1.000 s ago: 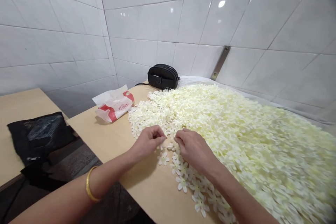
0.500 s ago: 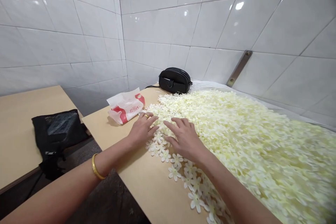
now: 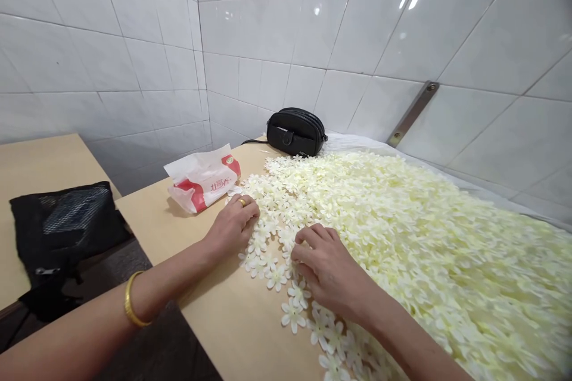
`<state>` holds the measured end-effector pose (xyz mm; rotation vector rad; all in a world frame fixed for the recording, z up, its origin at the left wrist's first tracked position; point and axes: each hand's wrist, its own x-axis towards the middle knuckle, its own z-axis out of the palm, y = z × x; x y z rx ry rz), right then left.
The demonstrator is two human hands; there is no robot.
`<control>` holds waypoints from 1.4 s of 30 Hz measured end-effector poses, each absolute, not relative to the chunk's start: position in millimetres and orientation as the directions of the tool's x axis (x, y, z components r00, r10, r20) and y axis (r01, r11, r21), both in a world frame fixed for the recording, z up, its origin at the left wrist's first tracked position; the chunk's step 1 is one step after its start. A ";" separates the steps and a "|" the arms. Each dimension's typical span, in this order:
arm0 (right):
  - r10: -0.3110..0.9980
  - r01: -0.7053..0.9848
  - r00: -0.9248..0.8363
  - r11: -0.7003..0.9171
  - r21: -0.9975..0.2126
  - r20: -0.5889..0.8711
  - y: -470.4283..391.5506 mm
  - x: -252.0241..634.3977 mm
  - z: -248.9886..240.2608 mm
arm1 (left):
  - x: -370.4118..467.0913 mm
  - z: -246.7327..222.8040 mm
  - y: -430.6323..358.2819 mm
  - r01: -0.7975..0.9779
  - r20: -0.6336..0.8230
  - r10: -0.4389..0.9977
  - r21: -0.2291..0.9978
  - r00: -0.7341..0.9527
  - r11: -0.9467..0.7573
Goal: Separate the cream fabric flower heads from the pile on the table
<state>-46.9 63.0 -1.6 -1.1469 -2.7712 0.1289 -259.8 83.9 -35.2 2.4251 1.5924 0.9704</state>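
A broad heap of pale yellow-white artificial flower heads [image 3: 402, 220] spreads over the tan table [image 3: 232, 321]. At its left edge, my left hand [image 3: 235, 223] rests with the fingers curled down among loose flowers; a gold ring is on one finger and a gold bangle on the wrist. My right hand [image 3: 324, 268] is a little nearer, its fingers bent inward over the flowers. The fingertips of both hands are hidden, so what lies between them cannot be made out. Single flowers [image 3: 292, 314] lie flat on the wood below my right hand.
A white and red paper bag [image 3: 205, 181] sits left of my left hand. A black handbag [image 3: 296, 133] stands at the back by the tiled wall [image 3: 268, 24]. On a second table [image 3: 40, 161], across a gap, lies a black mesh pouch [image 3: 67, 226]. White sheeting [image 3: 357, 144] edges the heap.
Both hands have moved apart, and their spread fingers have curled in. A small gap in the flowers now shows bare wood between them. The camera view has shifted slightly.
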 end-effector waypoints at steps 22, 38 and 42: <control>0.772 0.806 -0.585 0.587 0.074 0.249 105.9 -47.1 10.4 | -214.5 -10.3 154.1 0.905 0.394 0.893 0.262 0.216 -0.334; 0.826 0.826 -0.544 0.497 0.267 0.147 170.8 -47.4 29.4 | -180.9 -30.2 131.4 0.858 0.232 0.858 0.135 0.458 -0.495; 0.771 0.778 -0.616 0.565 0.275 0.159 192.2 -75.7 24.5 | -184.0 -28.9 137.7 0.857 0.222 0.864 0.161 0.451 -0.489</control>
